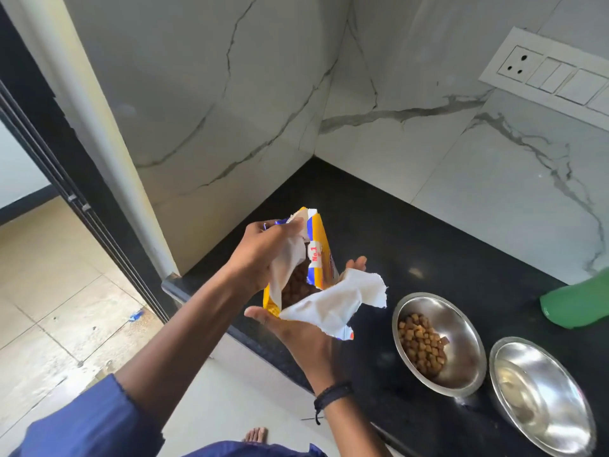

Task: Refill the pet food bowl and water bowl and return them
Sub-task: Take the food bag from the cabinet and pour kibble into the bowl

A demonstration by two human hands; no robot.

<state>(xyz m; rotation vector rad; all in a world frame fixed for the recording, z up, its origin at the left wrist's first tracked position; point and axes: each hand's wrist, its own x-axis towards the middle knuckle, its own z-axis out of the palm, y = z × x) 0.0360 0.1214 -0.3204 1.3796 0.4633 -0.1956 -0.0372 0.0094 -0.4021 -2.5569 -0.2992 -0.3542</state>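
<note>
A torn-open yellow pet food bag (pixel 318 258) with a white lining shows brown kibble inside. I hold it over the black counter's left end. My left hand (pixel 260 255) grips the bag's upper torn edge. Cupped underneath, my right hand (pixel 296 331) carries the bag's bottom and the torn flap. To the right on the counter stands a steel bowl (pixel 461 334) with brown kibble in it. A second steel bowl (pixel 543 390) sits just right of it, with no kibble in it; whether it holds water I cannot tell.
The black counter (pixel 379 225) meets marble walls at the back corner. A green plastic thing (pixel 576 305) lies at the right edge. A switch plate (pixel 543 70) is on the right wall. Tiled floor (pixel 66 308) and my bare foot (pixel 255 435) are below left.
</note>
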